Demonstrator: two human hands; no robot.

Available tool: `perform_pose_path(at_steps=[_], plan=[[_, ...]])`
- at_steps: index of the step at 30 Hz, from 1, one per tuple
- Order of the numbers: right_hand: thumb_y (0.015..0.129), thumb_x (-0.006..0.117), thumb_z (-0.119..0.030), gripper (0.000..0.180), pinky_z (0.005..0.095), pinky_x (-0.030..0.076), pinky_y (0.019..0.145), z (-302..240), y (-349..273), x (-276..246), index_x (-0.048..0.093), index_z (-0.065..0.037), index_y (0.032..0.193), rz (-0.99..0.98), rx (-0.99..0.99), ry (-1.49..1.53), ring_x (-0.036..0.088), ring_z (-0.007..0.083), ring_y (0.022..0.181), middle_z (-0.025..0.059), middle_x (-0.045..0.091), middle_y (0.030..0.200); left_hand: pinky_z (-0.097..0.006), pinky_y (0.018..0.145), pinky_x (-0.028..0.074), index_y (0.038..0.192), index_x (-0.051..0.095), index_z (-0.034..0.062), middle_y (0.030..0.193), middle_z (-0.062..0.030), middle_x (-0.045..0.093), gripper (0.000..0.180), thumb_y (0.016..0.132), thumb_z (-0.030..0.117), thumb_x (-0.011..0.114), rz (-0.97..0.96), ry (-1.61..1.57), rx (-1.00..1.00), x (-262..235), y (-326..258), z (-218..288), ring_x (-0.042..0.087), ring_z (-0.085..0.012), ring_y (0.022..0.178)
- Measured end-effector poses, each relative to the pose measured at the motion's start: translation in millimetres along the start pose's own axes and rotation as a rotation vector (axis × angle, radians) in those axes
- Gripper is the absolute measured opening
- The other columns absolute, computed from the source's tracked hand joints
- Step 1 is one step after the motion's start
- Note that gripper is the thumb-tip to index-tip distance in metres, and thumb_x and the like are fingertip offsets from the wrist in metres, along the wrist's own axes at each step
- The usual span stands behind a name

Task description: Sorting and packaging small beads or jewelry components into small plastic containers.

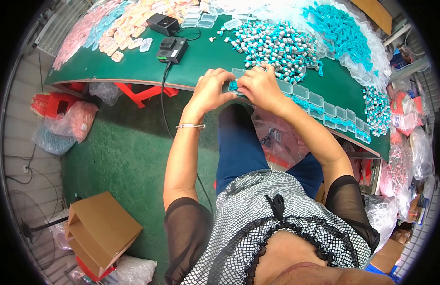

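Both forearms are stretched forward from the lower edge to the near rim of the green table (pixel 134 71). The left hand (pixel 211 88) is bent down at the wrist, a thin silver bangle (pixel 190 126) being worn just behind it, and its fingers are curled closed around the left end of a small clear plastic case with teal contents (pixel 233 86). The right hand (pixel 261 85) is laid knuckles-up over the case's right end, fingertips pressed down on it, so the case is pinched between the two hands at the table edge. To the right of the grip, a row of clear plastic cases (pixel 324 109) is lined along the rim; roughly ten can be made out, the exact count not being readable. Beyond the grip, a heap of grey and teal earplugs (pixel 277 45) is spread, too many to count. To the left of the grip, two black devices (pixel 168 37) are set, one behind the other.
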State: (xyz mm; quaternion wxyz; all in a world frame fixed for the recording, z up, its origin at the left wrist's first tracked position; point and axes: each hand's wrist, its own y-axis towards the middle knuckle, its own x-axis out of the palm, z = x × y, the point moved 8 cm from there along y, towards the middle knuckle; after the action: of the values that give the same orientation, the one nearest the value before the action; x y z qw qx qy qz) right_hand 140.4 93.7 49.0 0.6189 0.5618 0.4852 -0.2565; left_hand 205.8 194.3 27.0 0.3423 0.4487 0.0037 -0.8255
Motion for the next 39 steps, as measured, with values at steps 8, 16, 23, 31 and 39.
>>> perform_pose_path(at_steps=[8, 16, 23, 31, 39], plan=[[0.076, 0.071, -0.019, 0.01, 0.0531, 0.034, 0.091, 5.2, 2.6, 6.4, 0.069, -0.017, 0.086, -0.076, 0.068, 0.063, 0.061, 0.0223, 0.093, -0.0002, 0.065, 0.082, -0.039, 0.088, 0.043, 0.107, 0.065, 0.0084, 0.105, -0.0055, 0.063, 0.045, 0.067, 0.019, 0.082, -0.003, 0.008, 0.004, -0.3, -0.6, -0.7, 0.055, -0.027, 0.104], [0.077, 0.071, -0.017, 0.009, 0.0516, 0.034, 0.092, 6.5, 3.8, 6.1, 0.067, -0.018, 0.085, -0.101, 0.118, 0.07, 0.059, 0.0221, 0.086, -0.0014, 0.063, 0.081, -0.04, 0.088, 0.044, 0.106, 0.065, 0.0077, 0.104, -0.0068, 0.063, 0.045, 0.066, 0.018, 0.081, -0.009, 0.005, -0.007, -0.7, 1.7, -0.8, 0.055, -0.0281, 0.103], [0.08, 0.068, -0.016, 0.01, 0.0407, 0.034, 0.086, 10.0, -19.5, -41.2, 0.066, -0.015, 0.09, 0.122, 0.072, 0.224, 0.06, 0.0193, 0.082, -0.0003, 0.062, 0.082, -0.041, 0.087, 0.046, 0.105, 0.065, 0.005, 0.103, -0.0108, 0.063, 0.047, 0.063, 0.015, 0.082, -0.025, -0.01, 0.034, -1.9, 4.8, 2.9, 0.057, -0.0314, 0.101], [0.079, 0.067, -0.007, 0.006, 0.0341, 0.05, 0.064, 81.6, -101.0, -119.7, 0.068, -0.003, 0.084, 0.252, 0.293, 0.365, 0.066, 0.0237, 0.07, 0.0106, 0.068, 0.08, -0.035, 0.082, 0.049, 0.114, 0.063, 0.0031, 0.103, -0.0092, 0.063, 0.049, 0.068, 0.01, 0.08, -0.07, -0.163, -0.023, -11.7, 7.1, 9.0, 0.058, -0.0222, 0.094], [0.082, 0.066, -0.001, 0.006, 0.028, 0.046, 0.065, 123.3, -183.4, -156.2, 0.066, 0.001, 0.087, 0.321, 0.569, 0.414, 0.059, 0.0147, 0.071, 0.0066, 0.064, 0.08, -0.035, 0.075, 0.052, 0.105, 0.068, 0.0032, 0.087, -0.0117, 0.07, 0.026, 0.08, 0.011, 0.069, 0.367, 0.242, -0.166, -41.1, 71.5, -73.0, 0.067, -0.0256, 0.079]])
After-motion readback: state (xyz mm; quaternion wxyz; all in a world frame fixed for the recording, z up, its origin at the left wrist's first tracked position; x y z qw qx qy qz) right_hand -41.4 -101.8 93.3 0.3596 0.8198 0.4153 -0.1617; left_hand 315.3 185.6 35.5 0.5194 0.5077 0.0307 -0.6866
